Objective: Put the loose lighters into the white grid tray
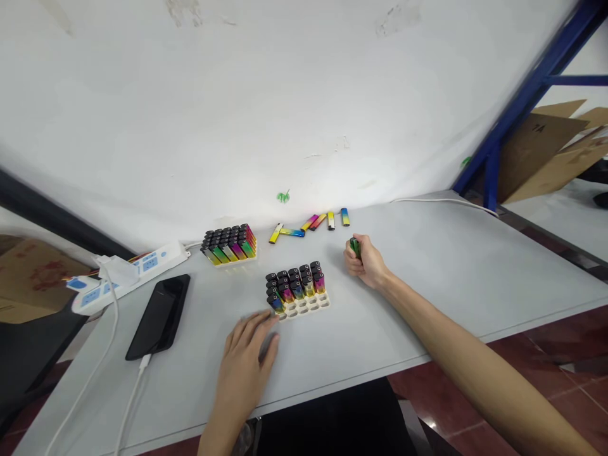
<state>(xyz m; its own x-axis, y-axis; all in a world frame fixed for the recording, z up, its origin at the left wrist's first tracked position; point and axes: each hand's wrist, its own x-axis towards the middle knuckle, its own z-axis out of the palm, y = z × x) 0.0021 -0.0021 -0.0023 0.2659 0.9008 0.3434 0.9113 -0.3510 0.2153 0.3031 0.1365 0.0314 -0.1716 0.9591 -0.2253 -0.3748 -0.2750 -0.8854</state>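
My right hand point(365, 261) is closed around a green lighter point(355, 247), held over the table to the right of the front rack. Flat on the table lies my left hand point(251, 348), fingers stretched out, its fingertips at the near left corner of the white rack point(311, 306). Several colourful lighters point(297, 290) with black tops stand upright in this rack, and its nearest slots show bare. Behind and to the left, a second rack is packed with upright lighters point(228, 246). Along the wall lie several loose lighters point(292, 232) in yellow, blue and pink.
On the left a black phone point(159, 316) lies plugged into a white cable, beside a white power strip point(142, 272). A thin white cable point(441, 201) runs along the back right. Blue metal framing point(494, 158) and cardboard boxes point(541, 152) stand beyond the table's right end.
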